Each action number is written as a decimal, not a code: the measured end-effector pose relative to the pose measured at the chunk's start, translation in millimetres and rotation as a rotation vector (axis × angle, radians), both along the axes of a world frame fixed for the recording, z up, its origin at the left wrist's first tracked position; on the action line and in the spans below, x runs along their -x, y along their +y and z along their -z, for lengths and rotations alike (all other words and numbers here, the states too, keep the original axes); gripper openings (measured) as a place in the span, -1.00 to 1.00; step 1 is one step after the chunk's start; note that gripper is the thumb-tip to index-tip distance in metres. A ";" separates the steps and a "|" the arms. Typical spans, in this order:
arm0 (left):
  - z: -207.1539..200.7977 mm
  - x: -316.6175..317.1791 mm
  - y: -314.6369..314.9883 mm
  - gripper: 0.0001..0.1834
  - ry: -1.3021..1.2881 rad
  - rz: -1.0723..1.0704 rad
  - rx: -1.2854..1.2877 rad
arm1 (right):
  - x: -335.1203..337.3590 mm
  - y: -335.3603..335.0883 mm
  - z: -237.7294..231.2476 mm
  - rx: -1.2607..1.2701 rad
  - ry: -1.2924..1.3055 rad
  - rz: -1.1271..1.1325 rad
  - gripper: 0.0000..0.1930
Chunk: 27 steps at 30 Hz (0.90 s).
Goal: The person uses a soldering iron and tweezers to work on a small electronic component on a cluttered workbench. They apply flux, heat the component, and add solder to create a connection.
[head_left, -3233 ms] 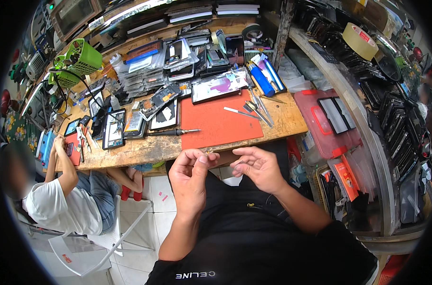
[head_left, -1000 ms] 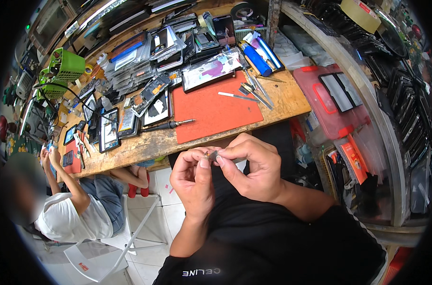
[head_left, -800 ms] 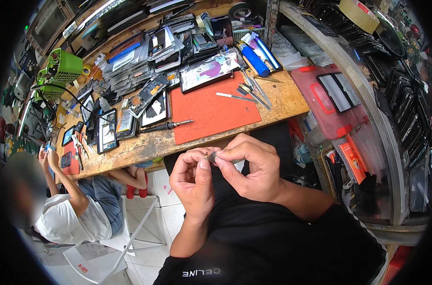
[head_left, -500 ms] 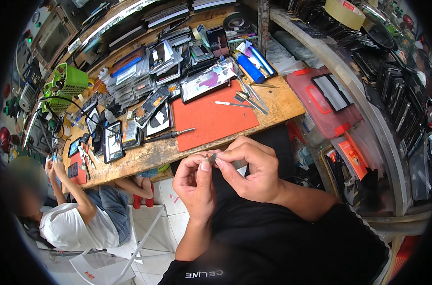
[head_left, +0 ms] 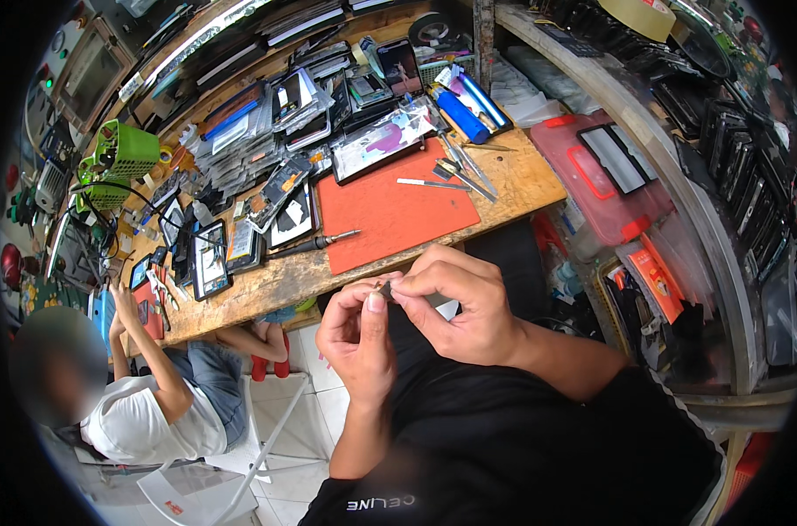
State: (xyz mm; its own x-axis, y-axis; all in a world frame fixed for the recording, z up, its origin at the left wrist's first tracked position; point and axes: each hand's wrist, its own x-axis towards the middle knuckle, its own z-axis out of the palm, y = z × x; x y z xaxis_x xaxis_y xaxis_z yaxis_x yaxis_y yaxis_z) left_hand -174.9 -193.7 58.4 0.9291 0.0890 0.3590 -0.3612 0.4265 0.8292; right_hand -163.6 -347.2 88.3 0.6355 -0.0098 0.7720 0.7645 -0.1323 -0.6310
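My left hand and my right hand meet in front of the bench's near edge. Between their pinched thumbs and fingers is a small dark part, too small and covered to name. Just beyond lies an orange-red mat. A soldering iron rests across its left edge, tip pointing right. On the mat's right side are a thin metal blade and several slim tools, among them tweezers. At the mat's far edge sits a tablet-like device with a purple-stained screen.
Stacked phone parts crowd the back of the wooden bench. Opened phones lie left of the mat. A red-trimmed clear case and a metal shelf frame stand right. A co-worker sits at the left.
My hands stay pinched together at nearly the same place, with the small part turned slightly between the fingers. The view has shifted a little. The co-worker's hands have moved slightly.
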 end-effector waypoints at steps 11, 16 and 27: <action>-5.8 4.0 -4.2 -0.89 -0.015 -0.030 0.009 | 1.4 -4.7 -2.1 -0.010 0.014 -0.025 -0.82; -1.8 3.1 -1.8 -0.91 -0.013 -0.008 0.020 | 0.7 -6.8 -0.9 0.036 0.023 -0.026 -0.81; -5.4 3.0 0.2 -0.87 -0.007 0.007 -0.027 | -2.5 -7.7 -1.6 0.031 0.041 -0.085 -0.82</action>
State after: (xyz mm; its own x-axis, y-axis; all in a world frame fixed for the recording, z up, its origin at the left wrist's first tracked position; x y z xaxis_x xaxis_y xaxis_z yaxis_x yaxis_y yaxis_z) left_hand -177.9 -193.5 63.8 0.9273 0.0725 0.3672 -0.3636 0.4070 0.8379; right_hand -161.1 -354.9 90.0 0.6643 0.0688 0.7443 0.7472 -0.0879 -0.6587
